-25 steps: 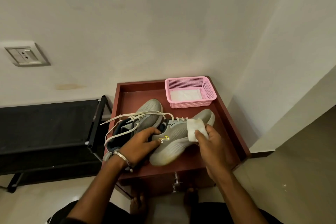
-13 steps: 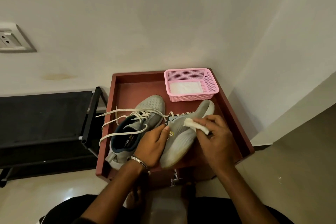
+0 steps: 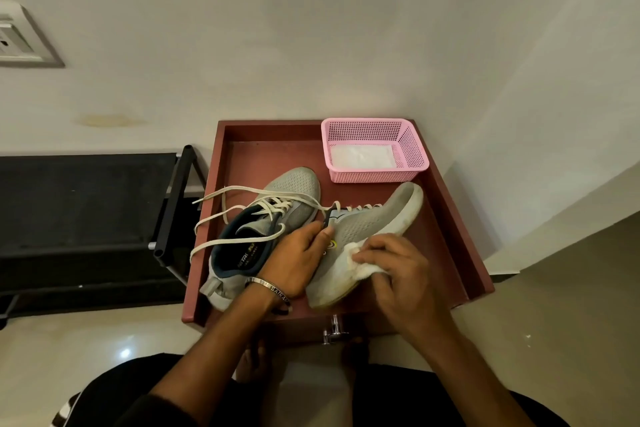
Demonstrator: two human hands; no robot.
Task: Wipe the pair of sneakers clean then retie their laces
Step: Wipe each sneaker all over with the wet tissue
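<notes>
Grey mesh and a pale rubber sole make up the right-hand sneaker [image 3: 367, 236], which sits tipped on its side at the centre of the red-brown tray [image 3: 446, 218]. The left hand [image 3: 298, 260] is clamped around its collar, while the right hand [image 3: 394, 270] pinches a white wipe [image 3: 356, 260] against the midsole. The other sneaker [image 3: 263, 218] lies touching it on the left, laces [image 3: 235, 215] loose and trailing over the tray's left edge.

Risks, as I judge them: a hard stroke could twist the tilted shoe out of the left hand's hold or shove it toward the near edge, and the dangling laces could snag on the black rack [image 3: 173, 201] at left. The small wipe may simply smear dirt.

Hidden: both hands cover the shoe's heel and much of its side, so remaining dirt cannot be judged. What lies white inside the pink basket [image 3: 412, 149], upper right of the tray, is unclear.
</notes>
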